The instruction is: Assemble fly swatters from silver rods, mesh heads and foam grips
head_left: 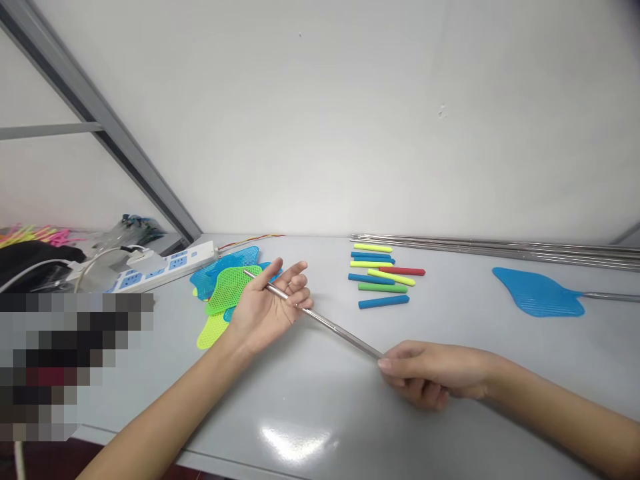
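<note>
A slim metal rod [340,330] slants above the middle of the counter [310,393], reaching from one of the person's hands to the other. The right hand [417,373] pinches its near end between thumb and fingers, the other fingers folded under. The left hand [274,303] is palm up and about half open, its fingers loosely curled; the rod runs across the palm, and its far tip sticks out past the thumb. In view that tip overlaps a green mesh piece [230,290], though from this angle it is hard to say whether the two touch.

The green piece lies on a blue mesh piece [245,255], with a yellow mesh piece [213,332] poking out below, nearer the person. Beyond the hands, short tapered sticks [384,302] in blue, yellow, green and red lie roughly side by side, the red one jutting out to the right. On the right side of the counter a blue leaf-shaped piece [540,293] lies flat, a metal stem [610,296] at its narrow end. Behind it, a bundle of metal rods [490,251] stretches along the foot of the white wall [320,133]. At the left, a white power strip [163,270] with plugged-in cables sits beside the mesh pile, near a slanting metal beam [137,167].
</note>
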Demonstrator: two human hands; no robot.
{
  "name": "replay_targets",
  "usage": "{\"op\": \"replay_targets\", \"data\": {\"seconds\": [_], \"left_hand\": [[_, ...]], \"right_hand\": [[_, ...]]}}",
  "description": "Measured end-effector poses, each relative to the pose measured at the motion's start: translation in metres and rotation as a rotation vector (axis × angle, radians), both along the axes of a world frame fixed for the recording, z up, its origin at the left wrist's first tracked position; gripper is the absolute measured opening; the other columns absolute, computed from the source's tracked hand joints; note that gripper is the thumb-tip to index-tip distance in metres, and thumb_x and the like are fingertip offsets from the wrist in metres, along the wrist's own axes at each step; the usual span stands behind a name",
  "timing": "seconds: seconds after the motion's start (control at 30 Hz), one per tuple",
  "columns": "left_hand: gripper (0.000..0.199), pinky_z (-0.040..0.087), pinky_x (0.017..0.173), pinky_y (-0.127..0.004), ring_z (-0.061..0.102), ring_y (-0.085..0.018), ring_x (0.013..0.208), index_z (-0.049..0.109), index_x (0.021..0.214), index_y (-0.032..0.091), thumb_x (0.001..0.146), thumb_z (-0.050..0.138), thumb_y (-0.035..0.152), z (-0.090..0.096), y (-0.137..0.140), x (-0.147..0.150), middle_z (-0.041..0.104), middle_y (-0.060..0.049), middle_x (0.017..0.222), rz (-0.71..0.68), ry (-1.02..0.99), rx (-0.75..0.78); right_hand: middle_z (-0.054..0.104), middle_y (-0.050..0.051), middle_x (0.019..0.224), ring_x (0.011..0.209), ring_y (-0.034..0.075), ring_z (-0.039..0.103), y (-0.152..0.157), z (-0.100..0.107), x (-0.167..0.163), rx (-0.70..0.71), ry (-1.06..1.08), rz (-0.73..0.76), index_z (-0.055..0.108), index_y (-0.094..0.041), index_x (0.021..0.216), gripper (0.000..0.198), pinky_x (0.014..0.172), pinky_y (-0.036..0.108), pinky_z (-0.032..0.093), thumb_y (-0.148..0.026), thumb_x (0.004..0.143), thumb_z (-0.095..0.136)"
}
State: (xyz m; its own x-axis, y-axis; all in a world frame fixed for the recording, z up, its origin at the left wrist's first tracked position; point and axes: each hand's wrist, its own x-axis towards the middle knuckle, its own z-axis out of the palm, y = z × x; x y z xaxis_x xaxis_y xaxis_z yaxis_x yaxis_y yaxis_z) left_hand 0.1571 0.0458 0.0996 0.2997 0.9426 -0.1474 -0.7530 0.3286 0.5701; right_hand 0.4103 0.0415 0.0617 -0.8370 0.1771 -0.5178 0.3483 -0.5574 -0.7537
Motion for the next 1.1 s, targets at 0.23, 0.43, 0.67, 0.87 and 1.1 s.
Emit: {"op": "replay_targets", "data": {"seconds": [0.23, 0.43, 0.67, 0.87, 1.1], "left_hand": [[0.043, 0.032, 0.04, -0.019, 0.029, -0.005, 0.031, 0.058, 0.081, 0.008, 0.094, 0.024, 0.031, -0.01, -0.001, 0.009, 0.033, 0.006, 0.043, 0.058, -0.01, -0.008], [0.038, 0.026, 0.035, -0.016, 0.025, -0.003, 0.028, 0.058, 0.087, 0.006, 0.094, 0.025, 0.023, -0.028, -0.007, 0.021, 0.03, 0.008, 0.04, 0.152, -0.012, -0.078], [0.034, 0.027, 0.034, -0.015, 0.025, -0.003, 0.028, 0.057, 0.095, 0.003, 0.094, 0.028, 0.021, -0.036, -0.014, 0.027, 0.03, 0.009, 0.039, 0.181, -0.009, -0.146], [0.029, 0.027, 0.033, -0.015, 0.026, -0.003, 0.029, 0.054, 0.103, 0.002, 0.092, 0.033, 0.019, -0.037, -0.02, 0.03, 0.03, 0.009, 0.04, 0.206, -0.029, -0.21], [0.029, 0.026, 0.033, -0.015, 0.023, -0.003, 0.03, 0.055, 0.103, 0.002, 0.092, 0.033, 0.018, -0.037, -0.022, 0.034, 0.027, 0.01, 0.04, 0.23, -0.038, -0.25]], "right_hand": [[0.02, -0.01, 0.043, 0.035, 0.004, 0.013, -0.012, -0.006, -0.006, -0.147, 0.073, 0.006, 0.03, -0.02, 0.058, 0.044, 0.029, 0.013, 0.009, -0.054, 0.085, 0.037], [0.024, -0.009, 0.04, 0.032, 0.003, 0.014, -0.014, -0.009, -0.004, -0.168, 0.03, 0.036, 0.032, -0.019, 0.059, 0.044, 0.025, 0.011, 0.015, -0.055, 0.084, 0.035], [0.027, -0.009, 0.038, 0.029, 0.003, 0.02, -0.017, -0.01, -0.004, -0.151, -0.017, 0.049, 0.034, -0.019, 0.058, 0.044, 0.024, 0.012, 0.019, -0.055, 0.083, 0.038], [0.028, -0.01, 0.036, 0.028, 0.004, 0.022, -0.016, -0.011, -0.002, -0.135, -0.038, 0.081, 0.035, -0.019, 0.059, 0.043, 0.028, 0.013, 0.018, -0.054, 0.084, 0.038], [0.029, -0.01, 0.033, 0.026, 0.003, 0.022, -0.018, -0.012, -0.003, -0.116, -0.049, 0.103, 0.035, -0.019, 0.06, 0.041, 0.029, 0.013, 0.016, -0.051, 0.086, 0.037]]}}
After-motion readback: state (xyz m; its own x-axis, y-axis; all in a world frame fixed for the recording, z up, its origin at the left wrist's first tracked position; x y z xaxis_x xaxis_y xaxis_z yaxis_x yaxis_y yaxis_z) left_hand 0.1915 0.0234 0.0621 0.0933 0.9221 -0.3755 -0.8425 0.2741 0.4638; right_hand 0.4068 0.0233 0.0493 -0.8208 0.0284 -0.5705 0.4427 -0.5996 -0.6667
